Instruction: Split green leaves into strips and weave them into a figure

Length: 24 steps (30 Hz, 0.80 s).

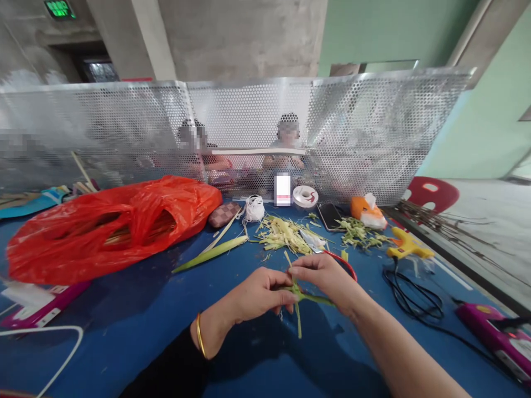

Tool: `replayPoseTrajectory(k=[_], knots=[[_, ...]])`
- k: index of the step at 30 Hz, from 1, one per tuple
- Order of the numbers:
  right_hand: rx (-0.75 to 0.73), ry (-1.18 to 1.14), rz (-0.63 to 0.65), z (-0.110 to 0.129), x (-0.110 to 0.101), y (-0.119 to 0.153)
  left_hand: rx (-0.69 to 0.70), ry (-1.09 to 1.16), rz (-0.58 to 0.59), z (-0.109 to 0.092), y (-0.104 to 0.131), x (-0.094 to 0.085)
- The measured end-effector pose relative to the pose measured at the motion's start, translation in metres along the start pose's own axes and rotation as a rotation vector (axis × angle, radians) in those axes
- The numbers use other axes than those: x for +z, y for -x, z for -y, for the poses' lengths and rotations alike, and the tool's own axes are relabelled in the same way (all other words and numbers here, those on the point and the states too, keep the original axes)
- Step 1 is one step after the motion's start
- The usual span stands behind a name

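Note:
Above the blue table (166,337), both hands meet on a small piece made of green leaf strips (298,293). My left hand (265,293), with a gold bangle at the wrist, pinches the piece from the left. From the right, my right hand (321,273) is closed on its upper part, fingertips near a strip that points up. One strip hangs down below the fingers and another runs right under my right palm. Just beyond the hands lie a heap of cut pale leaf scraps (284,235) and red-handled scissors (346,262), partly hidden by my right hand.
A red plastic bag (112,226) fills the left side, near a long green husk (211,253). White string (254,208), a ribbon spool (306,196), a phone (329,216) and tissues (368,211) stand behind. A yellow glue gun (410,245) lies right. People sit beyond a perforated metal screen (249,110).

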State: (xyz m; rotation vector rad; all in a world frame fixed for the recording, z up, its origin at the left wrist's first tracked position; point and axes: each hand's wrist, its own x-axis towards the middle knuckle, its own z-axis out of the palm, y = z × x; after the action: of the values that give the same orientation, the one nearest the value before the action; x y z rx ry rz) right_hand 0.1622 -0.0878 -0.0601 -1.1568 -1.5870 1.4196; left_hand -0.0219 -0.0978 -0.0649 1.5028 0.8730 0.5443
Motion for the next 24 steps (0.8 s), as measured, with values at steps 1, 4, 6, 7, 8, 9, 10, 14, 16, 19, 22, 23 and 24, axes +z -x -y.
replayPoseTrajectory(k=[1, 4, 6, 7, 8, 9, 10, 14, 16, 19, 22, 23, 24], knots=[[0.017, -0.066, -0.03, 0.0, 0.003, 0.0, -0.007, -0.006, -0.004, 0.0, 0.0, 0.001], [-0.002, -0.145, -0.152, 0.001, 0.009, 0.0, 0.01, -0.068, -0.037, -0.001, -0.001, 0.004], [-0.047, -0.159, -0.224, 0.001, 0.011, 0.0, 0.017, -0.117, -0.049, -0.002, -0.001, 0.006], [-0.067, -0.159, -0.251, 0.0, 0.012, 0.0, 0.015, -0.131, -0.048, -0.002, -0.001, 0.008], [-0.083, -0.158, -0.268, 0.0, 0.014, 0.0, 0.011, -0.136, -0.043, -0.003, 0.0, 0.009], [-0.098, -0.155, -0.281, 0.0, 0.015, 0.0, 0.007, -0.137, -0.037, -0.003, 0.0, 0.011], [-0.112, -0.151, -0.291, -0.001, 0.017, 0.0, 0.006, -0.135, -0.032, -0.004, 0.001, 0.012], [-0.172, -0.084, -0.335, -0.004, 0.023, 0.0, 0.0, -0.113, -0.025, -0.004, 0.002, 0.015], [-0.216, 0.04, -0.377, -0.005, 0.021, 0.0, -0.002, -0.086, -0.036, -0.003, 0.001, 0.015], [-0.303, 0.297, -0.441, -0.002, 0.011, 0.001, 0.018, -0.063, -0.116, -0.002, -0.002, 0.013], [-0.376, 0.506, -0.363, 0.004, -0.003, 0.003, 0.043, -0.002, -0.255, -0.003, -0.004, 0.009], [-0.394, 0.553, -0.31, 0.006, -0.007, 0.003, 0.043, 0.032, -0.288, -0.003, -0.004, 0.008], [-0.408, 0.588, -0.264, 0.008, -0.011, 0.004, 0.038, 0.067, -0.307, -0.003, -0.004, 0.007]])
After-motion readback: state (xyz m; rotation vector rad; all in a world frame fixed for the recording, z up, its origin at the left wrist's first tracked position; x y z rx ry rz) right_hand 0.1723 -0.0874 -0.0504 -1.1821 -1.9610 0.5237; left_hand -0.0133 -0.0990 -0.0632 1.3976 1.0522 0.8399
